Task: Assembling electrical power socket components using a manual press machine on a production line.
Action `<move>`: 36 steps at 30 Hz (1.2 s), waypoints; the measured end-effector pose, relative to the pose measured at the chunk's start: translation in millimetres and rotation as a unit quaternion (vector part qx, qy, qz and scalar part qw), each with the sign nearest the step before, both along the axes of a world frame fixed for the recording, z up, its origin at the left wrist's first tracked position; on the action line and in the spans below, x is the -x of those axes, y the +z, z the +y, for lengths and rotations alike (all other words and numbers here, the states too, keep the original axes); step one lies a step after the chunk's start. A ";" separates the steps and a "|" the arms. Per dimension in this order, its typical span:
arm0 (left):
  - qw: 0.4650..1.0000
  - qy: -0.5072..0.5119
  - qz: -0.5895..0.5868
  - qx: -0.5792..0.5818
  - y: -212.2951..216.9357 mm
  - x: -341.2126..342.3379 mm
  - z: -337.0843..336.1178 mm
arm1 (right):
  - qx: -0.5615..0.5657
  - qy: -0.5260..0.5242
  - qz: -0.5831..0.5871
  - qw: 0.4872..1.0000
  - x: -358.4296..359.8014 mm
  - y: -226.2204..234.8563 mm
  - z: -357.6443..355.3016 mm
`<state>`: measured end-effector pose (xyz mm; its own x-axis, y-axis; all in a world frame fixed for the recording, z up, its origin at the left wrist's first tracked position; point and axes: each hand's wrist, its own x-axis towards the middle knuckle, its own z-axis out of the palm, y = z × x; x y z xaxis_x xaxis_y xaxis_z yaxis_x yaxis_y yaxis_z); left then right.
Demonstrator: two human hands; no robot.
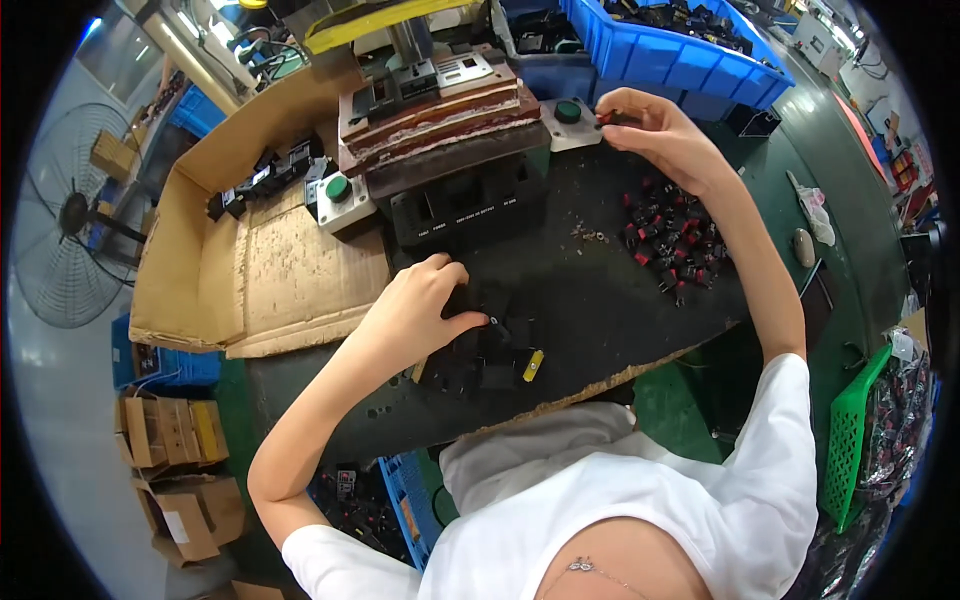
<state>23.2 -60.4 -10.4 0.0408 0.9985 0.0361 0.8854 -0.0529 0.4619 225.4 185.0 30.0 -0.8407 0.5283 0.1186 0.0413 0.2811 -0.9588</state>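
Observation:
My left hand (420,305) is curled over a cluster of small black plastic parts (495,360) on the dark work mat (570,290), fingers closed on one of them. One part there has a yellow piece (533,365). My right hand (655,130) is raised at the far right of the press, pinching a small red-and-black switch part (612,118) next to a grey box with a green push button (568,112). A heap of red-and-black switch parts (672,245) lies on the mat below that wrist.
A bench press with a black fixture (465,195) stands at the mat's far edge. A second green push button box (338,190) sits to its left. A shallow cardboard tray (250,270) holds black parts. Blue bins (670,55) stand behind; a green basket (850,440) hangs at right.

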 end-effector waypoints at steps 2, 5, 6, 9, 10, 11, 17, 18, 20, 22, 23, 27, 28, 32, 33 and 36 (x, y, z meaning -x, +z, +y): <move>1.000 0.004 -0.026 0.000 -1.0 2.7 1.5 | 0.080 0.036 0.079 0.993 13.4 -5.6 1.6; 0.997 0.013 -0.077 0.004 -4.0 7.0 0.9 | 0.125 0.072 0.119 0.982 31.8 1.1 3.2; 0.995 0.016 -0.101 0.005 -4.5 8.5 -0.7 | 0.160 0.093 0.134 0.974 39.4 3.9 1.8; 0.996 0.013 -0.082 -0.019 -2.4 6.1 -2.6 | 0.167 0.089 0.145 0.971 59.3 5.3 6.9; 0.996 0.012 -0.081 -0.021 0.9 6.5 -1.3 | 0.168 0.087 0.145 0.971 64.2 5.2 10.7; 0.993 0.021 -0.099 -0.068 7.5 7.1 -0.8 | 0.168 0.092 0.157 0.969 70.2 6.0 12.4; 0.937 0.110 -0.258 -0.207 53.9 49.9 0.3 | -0.046 0.016 0.118 0.992 111.5 8.9 23.1; 0.933 0.124 -0.261 -0.214 59.1 60.9 8.9 | -0.156 -0.006 0.084 0.984 117.1 7.0 30.0; 0.917 0.131 -0.279 -0.254 62.8 84.8 32.9 | -0.231 -0.034 0.088 0.968 132.2 -2.8 46.8; 0.910 0.140 -0.277 -0.276 62.5 106.3 61.5 | -0.349 -0.015 0.186 0.918 139.3 -8.7 56.3; 0.908 0.147 -0.274 -0.280 61.3 116.7 68.1 | -0.384 -0.024 0.147 0.911 143.5 -4.0 48.5; 0.920 0.112 -0.234 -0.293 49.1 141.3 101.9 | -0.396 0.017 0.183 0.900 152.3 -8.0 56.6; 0.927 0.120 -0.220 -0.280 46.8 139.9 108.0 | -0.396 0.017 0.180 0.900 151.0 -7.0 56.6; 0.935 0.120 -0.205 -0.262 43.3 140.4 118.3 | -0.392 0.034 0.098 0.914 147.8 -0.4 57.1; 0.935 0.110 -0.201 -0.270 42.8 144.1 121.2 | -0.401 0.034 0.093 0.911 147.9 0.7 56.5; 0.943 0.073 -0.177 -0.272 42.5 149.7 123.4 | -0.404 0.038 0.083 0.910 147.6 2.2 56.7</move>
<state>-126.5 62.9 32.2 -0.2064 0.8228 0.5295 0.6972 -0.2560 0.6696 77.8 241.7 32.1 -0.8062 0.1544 0.5711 -0.1335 0.8930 -0.4298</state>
